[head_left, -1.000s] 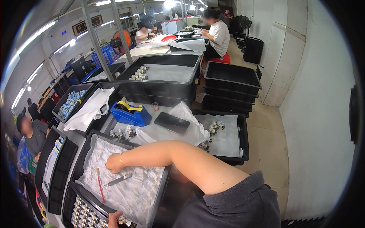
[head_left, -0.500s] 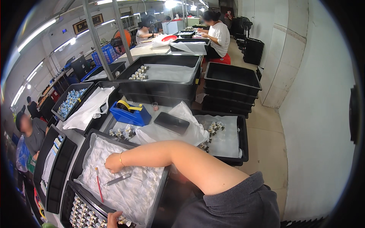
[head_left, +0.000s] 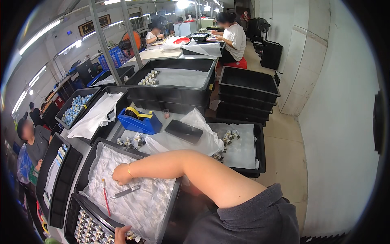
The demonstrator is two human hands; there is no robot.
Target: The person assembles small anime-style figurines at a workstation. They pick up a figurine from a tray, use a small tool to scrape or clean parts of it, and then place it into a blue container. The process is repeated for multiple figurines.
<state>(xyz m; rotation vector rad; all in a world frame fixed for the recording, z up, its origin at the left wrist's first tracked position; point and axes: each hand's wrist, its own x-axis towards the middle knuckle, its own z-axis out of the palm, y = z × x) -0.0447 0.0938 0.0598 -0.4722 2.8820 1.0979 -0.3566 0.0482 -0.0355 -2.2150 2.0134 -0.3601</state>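
While the right arm crosses the body from the lower right, the right hand (head_left: 121,174) rests low on the crumpled white sheet (head_left: 134,199) that lines a black tray (head_left: 90,162) in front of the person. The fingers are curled downward into the sheet; whether they pinch something I cannot tell, because the back of the hand hides them. Just beside this hand, on the same sheet, lie metal tweezers (head_left: 126,191) and a thin red stick (head_left: 105,197), both apart from the fingers. The left hand (head_left: 120,234) shows only partly at the lower edge, touching small silver-capped parts (head_left: 91,232) that stand in rows in a second black tray; its grip is not visible enough to judge.

Behind the lined tray there is a blue tape dispenser (head_left: 139,119) with a yellow roll, a dark phone (head_left: 183,131) lying on a clear plastic bag, and another black tray (head_left: 260,142) with a few small parts on white paper. Farther back, other people sit at long tables.
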